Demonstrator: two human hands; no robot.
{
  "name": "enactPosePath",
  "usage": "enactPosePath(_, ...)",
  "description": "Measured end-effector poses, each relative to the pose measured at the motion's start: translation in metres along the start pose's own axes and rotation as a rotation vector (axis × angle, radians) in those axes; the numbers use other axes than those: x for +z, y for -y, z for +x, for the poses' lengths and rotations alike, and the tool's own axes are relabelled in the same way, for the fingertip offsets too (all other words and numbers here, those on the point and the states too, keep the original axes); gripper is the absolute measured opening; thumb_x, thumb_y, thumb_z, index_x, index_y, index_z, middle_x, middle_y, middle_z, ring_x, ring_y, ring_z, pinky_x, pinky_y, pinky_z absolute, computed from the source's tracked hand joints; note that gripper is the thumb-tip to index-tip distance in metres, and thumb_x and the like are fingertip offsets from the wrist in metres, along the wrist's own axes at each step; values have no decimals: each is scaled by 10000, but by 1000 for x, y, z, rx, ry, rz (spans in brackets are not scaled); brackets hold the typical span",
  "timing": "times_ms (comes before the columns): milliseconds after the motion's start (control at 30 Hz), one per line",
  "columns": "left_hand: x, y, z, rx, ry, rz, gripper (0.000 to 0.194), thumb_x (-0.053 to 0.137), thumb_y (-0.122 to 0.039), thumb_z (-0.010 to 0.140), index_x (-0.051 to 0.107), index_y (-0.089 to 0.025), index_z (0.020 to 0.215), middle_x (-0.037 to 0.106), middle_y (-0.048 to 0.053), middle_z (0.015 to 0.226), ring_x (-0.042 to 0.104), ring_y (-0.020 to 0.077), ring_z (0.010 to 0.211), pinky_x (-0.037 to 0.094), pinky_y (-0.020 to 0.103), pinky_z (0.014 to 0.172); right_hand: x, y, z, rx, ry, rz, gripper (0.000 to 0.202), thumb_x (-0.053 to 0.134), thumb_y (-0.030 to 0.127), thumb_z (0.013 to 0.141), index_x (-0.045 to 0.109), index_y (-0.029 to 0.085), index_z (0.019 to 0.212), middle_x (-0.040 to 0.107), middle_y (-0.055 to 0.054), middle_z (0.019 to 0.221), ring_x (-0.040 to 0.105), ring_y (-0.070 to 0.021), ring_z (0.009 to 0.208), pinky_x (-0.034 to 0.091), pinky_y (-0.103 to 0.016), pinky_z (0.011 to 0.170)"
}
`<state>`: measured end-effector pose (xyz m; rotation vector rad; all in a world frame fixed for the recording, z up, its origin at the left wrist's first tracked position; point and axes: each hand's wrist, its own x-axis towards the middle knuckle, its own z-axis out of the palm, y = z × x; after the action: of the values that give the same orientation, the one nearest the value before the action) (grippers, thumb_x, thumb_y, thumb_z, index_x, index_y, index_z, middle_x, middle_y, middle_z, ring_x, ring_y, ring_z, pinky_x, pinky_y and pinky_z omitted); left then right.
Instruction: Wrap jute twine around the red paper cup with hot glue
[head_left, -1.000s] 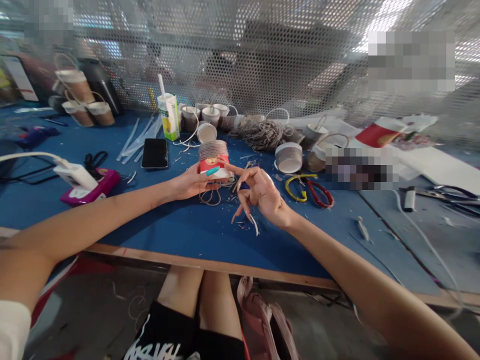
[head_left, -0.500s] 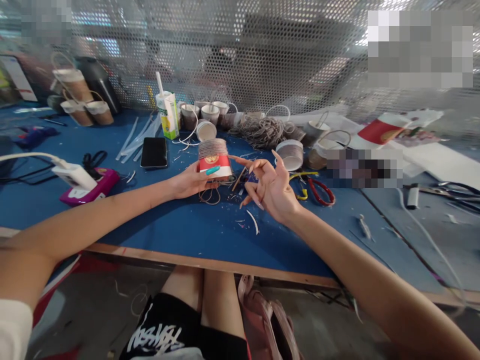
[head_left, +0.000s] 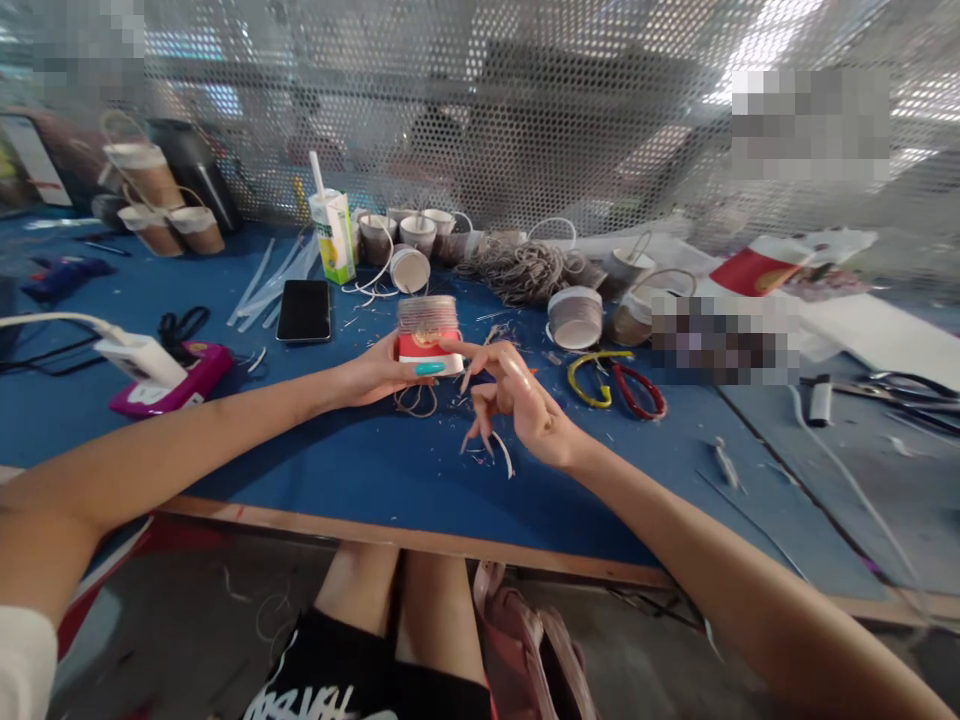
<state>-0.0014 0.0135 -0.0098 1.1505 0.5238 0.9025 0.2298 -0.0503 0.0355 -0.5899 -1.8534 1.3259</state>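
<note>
My left hand point(head_left: 375, 368) is wrapped round a red and white paper cup point(head_left: 430, 338) with a gold emblem; its thumb, with a long turquoise nail, lies across the front. Greyish cord point(head_left: 426, 312) winds in rows round the upper part of the cup. Below it a loose loop of thin cord point(head_left: 417, 402) shows on the blue table. My right hand point(head_left: 525, 405) is beside the cup, fingers apart and bent, with the index fingertip at the red side. I see nothing held in it.
Behind the hands are a cord heap point(head_left: 521, 270), several cord-wrapped cups point(head_left: 417, 236) and a drink carton point(head_left: 332, 235). A phone point(head_left: 304, 310) lies left; yellow-handled point(head_left: 577, 385) and red-handled point(head_left: 636, 392) tools lie right. White scraps point(head_left: 504, 455) litter the blue table point(head_left: 420, 490).
The cup sits slightly lower in view and more upright in my left hand. My right hand has turned palm-down and moved left, its index finger now reaching onto the cup's red side.
</note>
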Motion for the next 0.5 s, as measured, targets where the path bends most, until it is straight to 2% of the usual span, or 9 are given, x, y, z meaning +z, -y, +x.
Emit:
enactPosePath(67, 0, 0, -1, -4, 3, -2, 663, 1007, -288, 587, 709, -202, 1173, 768, 75, 1127, 724, 231, 1063, 549, 350, 934, 0, -2, 0, -1, -32, -2, 505, 491, 766, 983, 472, 261, 986, 530, -145, 1607, 538, -24, 493, 674, -334, 559)
enactPosePath(133, -1, -1, -2, -15, 4, -20, 669, 1002, -269, 585, 706, -200, 1181, 770, 77, 1123, 725, 237, 1063, 549, 361, 943, -2, -4, 2, -5, -135, 17, 506, 487, 768, 982, 473, 262, 957, 597, -124, 1541, 510, -23, 456, 662, -324, 518)
enactPosePath(267, -4, -1, -3, -34, 1, -64, 697, 998, -253, 587, 693, -206, 1212, 776, 84, 1137, 733, 250, 1073, 549, 379, 960, -7, -9, 5, -35, -415, 23, 461, 466, 692, 1025, 474, 258, 868, 768, -60, 1221, 411, -24, 371, 578, -257, 402)
enactPosePath(333, -3, -2, -3, -38, -4, -88, 695, 1004, -242, 576, 695, -203, 1198, 779, 85, 1139, 738, 243, 1058, 551, 375, 959, -10, -11, 6, -74, -489, 13, 453, 470, 671, 1028, 471, 256, 848, 790, -45, 1107, 383, -26, 357, 541, -231, 375)
enactPosePath(400, -2, -2, -3, -45, -21, -113, 704, 1015, -235, 554, 700, -201, 1183, 782, 78, 1122, 742, 225, 1027, 556, 360, 943, -10, -11, 5, -105, -486, 22, 448, 488, 665, 1022, 469, 252, 848, 793, -49, 1107, 387, -27, 362, 533, -226, 373)
enactPosePath(500, 1, -3, -3, -60, -34, -115, 710, 1024, -225, 532, 710, -198, 1168, 786, 69, 1101, 740, 212, 1010, 560, 341, 917, -8, -7, 2, -71, -333, 54, 436, 505, 653, 1025, 486, 244, 873, 767, -80, 1242, 451, -27, 401, 582, -251, 424)
